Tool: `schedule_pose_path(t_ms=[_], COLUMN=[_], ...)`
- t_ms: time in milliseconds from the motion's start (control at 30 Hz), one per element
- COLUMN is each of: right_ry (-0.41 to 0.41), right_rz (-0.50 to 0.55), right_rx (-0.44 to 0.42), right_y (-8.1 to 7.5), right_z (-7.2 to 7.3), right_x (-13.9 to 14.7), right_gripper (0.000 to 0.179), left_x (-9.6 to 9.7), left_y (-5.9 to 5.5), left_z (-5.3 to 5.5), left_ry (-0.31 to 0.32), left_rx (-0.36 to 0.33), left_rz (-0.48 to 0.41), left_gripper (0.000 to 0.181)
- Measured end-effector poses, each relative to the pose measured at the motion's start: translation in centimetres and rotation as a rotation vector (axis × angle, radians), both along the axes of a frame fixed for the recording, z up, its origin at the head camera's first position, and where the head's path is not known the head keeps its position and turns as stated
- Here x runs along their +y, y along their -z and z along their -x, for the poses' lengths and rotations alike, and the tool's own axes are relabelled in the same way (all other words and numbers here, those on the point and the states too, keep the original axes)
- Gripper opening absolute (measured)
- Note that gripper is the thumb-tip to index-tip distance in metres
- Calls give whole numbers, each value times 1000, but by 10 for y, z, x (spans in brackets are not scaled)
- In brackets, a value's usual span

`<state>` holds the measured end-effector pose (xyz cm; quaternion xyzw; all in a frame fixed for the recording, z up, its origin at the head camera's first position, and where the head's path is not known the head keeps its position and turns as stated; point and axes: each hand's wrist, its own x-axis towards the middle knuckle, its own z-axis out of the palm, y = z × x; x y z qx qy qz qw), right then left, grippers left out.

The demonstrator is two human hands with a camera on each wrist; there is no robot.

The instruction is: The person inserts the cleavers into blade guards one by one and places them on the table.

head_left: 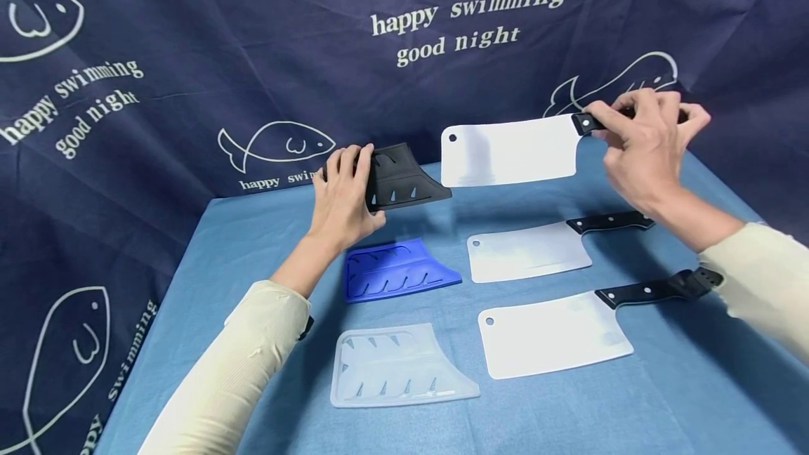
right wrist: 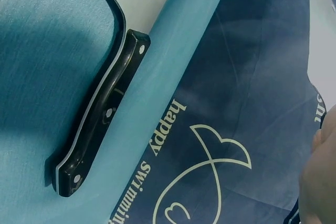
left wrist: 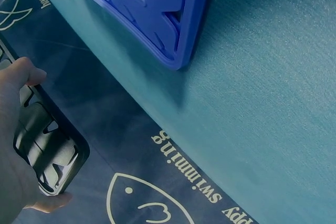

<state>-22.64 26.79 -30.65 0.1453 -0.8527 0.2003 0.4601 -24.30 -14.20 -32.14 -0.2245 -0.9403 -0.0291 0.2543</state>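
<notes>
While left hand (head_left: 344,195) grips black cover (head_left: 401,177), right hand (head_left: 651,139) raised cleaver (head_left: 508,153) by handle, both toward table's (head_left: 253,230) far edge, nothing sheathed; seemingly all left: blue cover (head_left: 401,271), clear cover (head_left: 401,367), middle cleaver (head_left: 531,255), near cleaver (head_left: 556,335) toward right edge.

My L sleeve (head_left: 218,378) & R sleeve (head_left: 761,283) are pale cream, plain fabric w/ soft creases, & both end partway down the forearm, i.e. short of my L hand (head_left: 344,192) & R hand (head_left: 647,146), which are bare. Sm. blk piece (head_left: 306,328) pokes out nr the L sleeve's end, too little showing to ID.
</notes>
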Motion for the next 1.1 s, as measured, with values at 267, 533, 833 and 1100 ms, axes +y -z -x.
schedule_pose_path(t_ms=[267,533,833,1100], right_ry=[10,16,14,13], right_rz=[2,-17,-17,-44], right_rx=[5,25,50,44], right_y=[1,0,-1,-1], right_z=[-1,-1,-1,1], right_x=[1,2,-1,-3], right_gripper=[52,48,51,47], left_x=[0,-2,-3,-3], left_y=[-1,-1,0,-1], left_z=[-1,-2,-3,-4], left_ry=[4,9,10,-2], left_rx=[3,21,37,-16], left_rz=[2,17,37,28], left_gripper=[109,109,109,109])
